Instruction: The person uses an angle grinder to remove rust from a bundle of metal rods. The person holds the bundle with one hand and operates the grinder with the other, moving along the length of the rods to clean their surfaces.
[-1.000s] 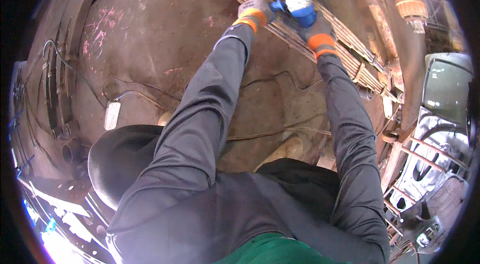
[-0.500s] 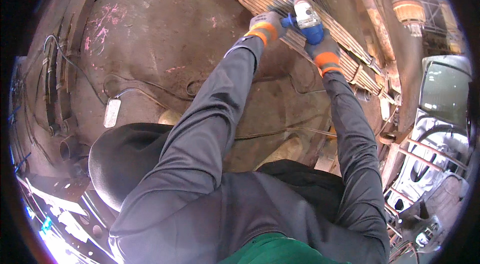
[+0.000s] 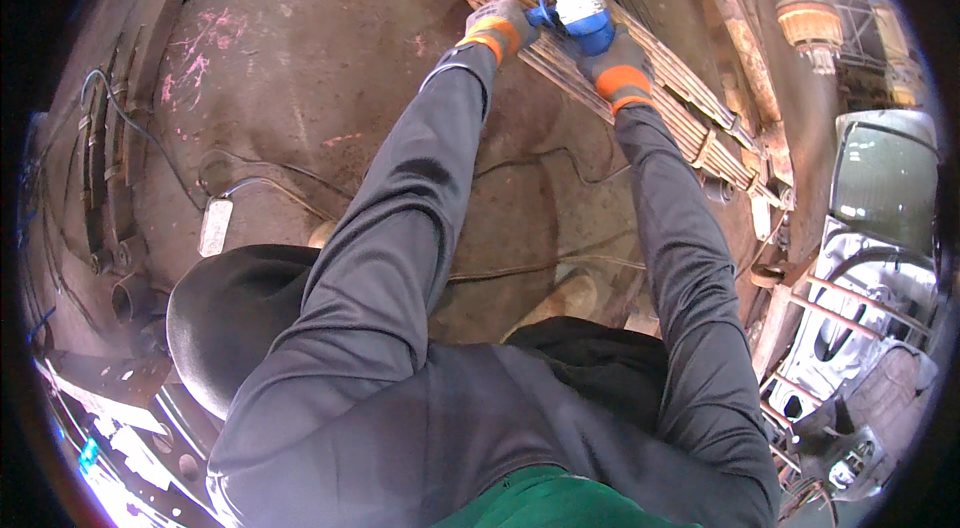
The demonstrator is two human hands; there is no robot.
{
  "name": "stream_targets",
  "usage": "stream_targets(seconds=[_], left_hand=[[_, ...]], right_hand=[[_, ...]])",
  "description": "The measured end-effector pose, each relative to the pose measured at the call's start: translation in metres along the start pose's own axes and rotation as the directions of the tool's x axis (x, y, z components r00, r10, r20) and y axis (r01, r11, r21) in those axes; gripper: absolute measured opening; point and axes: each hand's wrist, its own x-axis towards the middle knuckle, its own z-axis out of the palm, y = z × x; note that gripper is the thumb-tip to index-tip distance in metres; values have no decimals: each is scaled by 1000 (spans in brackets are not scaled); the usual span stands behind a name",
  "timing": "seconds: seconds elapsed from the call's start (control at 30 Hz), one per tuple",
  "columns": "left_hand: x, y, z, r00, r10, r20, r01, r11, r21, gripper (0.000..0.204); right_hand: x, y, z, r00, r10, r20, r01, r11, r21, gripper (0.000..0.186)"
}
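Tool: your blue-and-white angle grinder (image 3: 578,10) sits on the rusty leaf-spring stack (image 3: 690,118), near its far end.
Left hand (image 3: 503,25): curled around the side handle — it steadies the tool.
Right hand (image 3: 618,66): wrapped around the body, bearing down.

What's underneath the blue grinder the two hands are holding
Under the blue grinder lies a rusty stack of leaf springs running diagonally. The left hand and right hand grip the tool. Its disc and the contact spot are hidden beneath the tool body.
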Motion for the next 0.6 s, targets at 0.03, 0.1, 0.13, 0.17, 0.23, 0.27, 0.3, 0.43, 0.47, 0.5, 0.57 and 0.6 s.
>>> stream_targets(seconds=[0.03, 0.1, 0.13, 0.17, 0.23, 0.27, 0.3, 0.43, 0.47, 0.5, 0.57, 0.6], left_hand=[[-3, 4, 3, 1000, 11, -3, -11, 1000, 13, 43], [-10, 11, 6, 1000, 12, 0, -12, 999, 32, 43], [-15, 14, 8, 999, 33, -5, -33, 999, 15, 42], [-18, 19, 8, 999, 8, 50, -9, 1000, 22, 43], [-26, 22, 11, 999, 42, 28, -41, 999, -22, 44], [-27, 22, 11, 998, 54, 45, -52, 998, -39, 44], [-27, 22, 11, 999, 41, 35, -40, 999, -31, 44], [-15, 12, 13, 1000, 3, -11, -3, 1000, 3, 39], [-10, 8, 12, 1000, 1, -16, -1, 1000, 3, 36], [-6, 6, 12, 999, -45, -9, 45, 999, 19, 36], [2, 3, 13, 1000, -25, -11, 26, 995, 94, 40], [1, 2, 17, 998, -21, -57, 25, 996, 83, 42]], right_hand=[[-2, 7, 0, 1000, -14, -14, 14, 1000, 20, 67], [-7, 17, 2, 999, -8, -31, 9, 1000, 23, 72], [-10, 22, 3, 999, 14, -34, -14, 1000, 7, 75], [-14, 25, 2, 998, 46, -31, -47, 999, -12, 80], [-18, 31, -3, 999, 33, -16, -33, 999, 2, 76], [-19, 33, -5, 1000, 25, -14, -25, 1000, -13, 75], [-17, 33, -6, 1000, 22, -20, -22, 999, -31, 75], [-2, 26, 1, 999, 16, 30, -15, 1000, -16, 67], [1, 25, 6, 993, -109, -48, 112, 991, 68, 62], [3, 24, 11, 976, -185, -117, 200, 972, 127, 56], [11, 23, 16, 994, -109, 16, 108, 993, 42, 60], [5, 25, 19, 995, -88, -50, 89, 996, 6, 59]])
